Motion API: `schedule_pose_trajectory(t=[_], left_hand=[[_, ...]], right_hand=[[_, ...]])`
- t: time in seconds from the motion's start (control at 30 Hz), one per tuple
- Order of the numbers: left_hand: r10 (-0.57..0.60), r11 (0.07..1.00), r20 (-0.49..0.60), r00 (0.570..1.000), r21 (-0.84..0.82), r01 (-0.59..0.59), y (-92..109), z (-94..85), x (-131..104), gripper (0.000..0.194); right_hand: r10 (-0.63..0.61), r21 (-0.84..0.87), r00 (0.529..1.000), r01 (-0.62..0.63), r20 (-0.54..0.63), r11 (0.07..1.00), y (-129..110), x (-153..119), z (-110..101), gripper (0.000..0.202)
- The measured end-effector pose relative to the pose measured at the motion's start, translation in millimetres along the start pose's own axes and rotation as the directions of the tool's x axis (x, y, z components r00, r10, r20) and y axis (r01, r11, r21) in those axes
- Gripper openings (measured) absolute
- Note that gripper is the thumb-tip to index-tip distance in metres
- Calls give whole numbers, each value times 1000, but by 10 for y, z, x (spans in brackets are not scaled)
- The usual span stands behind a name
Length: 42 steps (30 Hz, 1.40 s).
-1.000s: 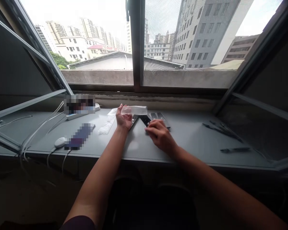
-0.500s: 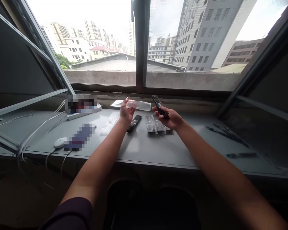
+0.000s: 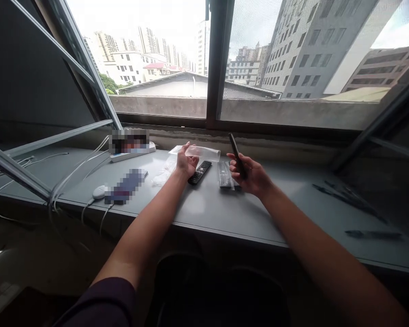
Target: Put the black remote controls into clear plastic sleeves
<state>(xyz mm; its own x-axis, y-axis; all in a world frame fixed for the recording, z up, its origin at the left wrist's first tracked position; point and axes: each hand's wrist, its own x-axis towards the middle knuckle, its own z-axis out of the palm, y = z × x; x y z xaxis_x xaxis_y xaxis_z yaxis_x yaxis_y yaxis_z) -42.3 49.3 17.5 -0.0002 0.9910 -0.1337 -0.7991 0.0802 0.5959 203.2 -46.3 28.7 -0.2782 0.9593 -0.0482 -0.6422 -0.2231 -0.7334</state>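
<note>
Our left hand (image 3: 187,162) holds a clear sleeve (image 3: 207,153), best pinched lightly against creasing; our right hand (image 3: 255,178) grasps a black remote (image 3: 236,152) tipped toward 11 o'clock.

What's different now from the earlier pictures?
The right hand has raised the black remote control away from the left hand and turned it edge-on. Nothing was let go. The left hand still holds the translucent plastic sleeve; the other black remote stays on the grey table.

The kind of room is hard to tell. A long desk (image 3: 218,211) sits by a big window (image 3: 216,63), with tall buildings (image 3: 293,54) outside.
</note>
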Motion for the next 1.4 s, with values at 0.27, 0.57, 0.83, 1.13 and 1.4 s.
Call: schedule_pose_trajectory(t=[0.27,0.57,0.83,1.13,1.4], left_hand=[[41,999,38,998,15,-41,39,36,-50,22],[54,998,80,995,26,-56,-8,70,-60,30],[73,997,80,994,9,-74,-3,86,-78,34],[100,992,99,990,68,-107,-18,60,-56,29],[95,993,72,993,59,-99,-11,56,-47,33]], right_hand=[[93,61,996,-92,-12,994,-41,-10,-9,36],[48,3,995,-48,-86,999,-11,18,-35,16],[63,-24,994,-65,-87,998,-8,21,-64,10],[70,33,997,-69,-23,997,-28,-20,-30,37],[71,-65,985,-82,-155,994,19,23,-54,12]])
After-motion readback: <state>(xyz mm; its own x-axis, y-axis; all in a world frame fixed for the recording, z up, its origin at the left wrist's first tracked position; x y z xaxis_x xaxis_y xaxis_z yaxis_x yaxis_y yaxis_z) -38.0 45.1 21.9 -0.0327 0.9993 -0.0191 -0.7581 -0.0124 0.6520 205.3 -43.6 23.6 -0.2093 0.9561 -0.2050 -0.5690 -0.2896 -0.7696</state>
